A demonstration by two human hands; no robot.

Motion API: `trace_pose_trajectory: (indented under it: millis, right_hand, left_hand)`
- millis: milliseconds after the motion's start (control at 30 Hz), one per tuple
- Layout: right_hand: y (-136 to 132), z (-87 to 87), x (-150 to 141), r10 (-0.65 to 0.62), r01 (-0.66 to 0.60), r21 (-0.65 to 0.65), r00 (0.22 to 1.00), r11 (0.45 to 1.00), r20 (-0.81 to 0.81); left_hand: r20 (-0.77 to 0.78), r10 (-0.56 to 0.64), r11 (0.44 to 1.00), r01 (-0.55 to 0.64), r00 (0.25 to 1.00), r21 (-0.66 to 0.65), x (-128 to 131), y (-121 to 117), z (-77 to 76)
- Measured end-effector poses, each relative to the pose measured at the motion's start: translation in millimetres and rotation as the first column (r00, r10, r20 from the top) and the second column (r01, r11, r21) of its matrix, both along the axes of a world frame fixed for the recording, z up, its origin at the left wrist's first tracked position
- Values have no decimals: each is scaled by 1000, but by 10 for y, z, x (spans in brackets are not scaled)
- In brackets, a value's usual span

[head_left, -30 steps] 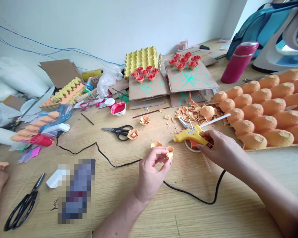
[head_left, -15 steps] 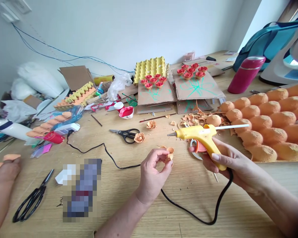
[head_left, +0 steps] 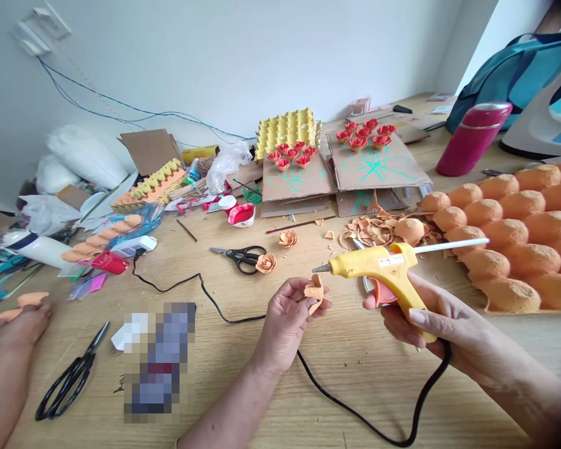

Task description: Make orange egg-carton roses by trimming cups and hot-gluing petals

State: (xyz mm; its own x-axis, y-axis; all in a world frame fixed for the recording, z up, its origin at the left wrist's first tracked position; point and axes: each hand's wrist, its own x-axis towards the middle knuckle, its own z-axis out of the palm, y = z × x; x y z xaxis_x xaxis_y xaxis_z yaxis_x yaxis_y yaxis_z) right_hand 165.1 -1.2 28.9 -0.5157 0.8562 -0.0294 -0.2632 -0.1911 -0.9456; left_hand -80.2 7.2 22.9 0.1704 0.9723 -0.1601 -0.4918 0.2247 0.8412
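Note:
My left hand (head_left: 287, 321) is closed on a small orange egg-carton flower (head_left: 315, 292), pinching it between thumb and fingers above the table. In my right hand (head_left: 442, 318) is a yellow hot glue gun (head_left: 378, 265), gripped by its handle with a white glue stick (head_left: 453, 246) poking out of the back. The gun's nozzle points left and sits just above the flower; whether they touch I cannot tell. Beyond my left hand lie two orange carton roses (head_left: 266, 263), one of them against the handles of black scissors (head_left: 243, 257).
Orange egg trays (head_left: 509, 249) fill the right side, beside carton scraps (head_left: 369, 229). Red flowers stand on cardboard (head_left: 383, 168) at the back. Black scissors (head_left: 72, 374) lie at left, near another person's hand (head_left: 25, 324). The glue gun's black cord (head_left: 355, 418) loops across the front.
My left hand has turned the flower so its side faces up. The glue gun's nozzle is now closer to it. The whole view has shifted slightly.

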Motion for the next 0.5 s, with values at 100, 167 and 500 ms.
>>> trace_pose_trajectory:
  millis: [100, 167, 500]
  right_hand:
    - [-11, 1, -11, 12, -12, -4, 1000, 1000, 0]
    - [-20, 6, -18, -14, 13, 8, 1000, 1000, 21]
    - [-66, -53, -30, -75, 67, 49, 981, 997, 180]
  left_hand:
    - [92, -41, 996, 47, 995, -71, -12, 4, 12]
    - [90, -45, 997, 50, 995, -54, -8, 5, 14]
    - [-198, 161, 964, -112, 967, 240, -16, 14, -18]
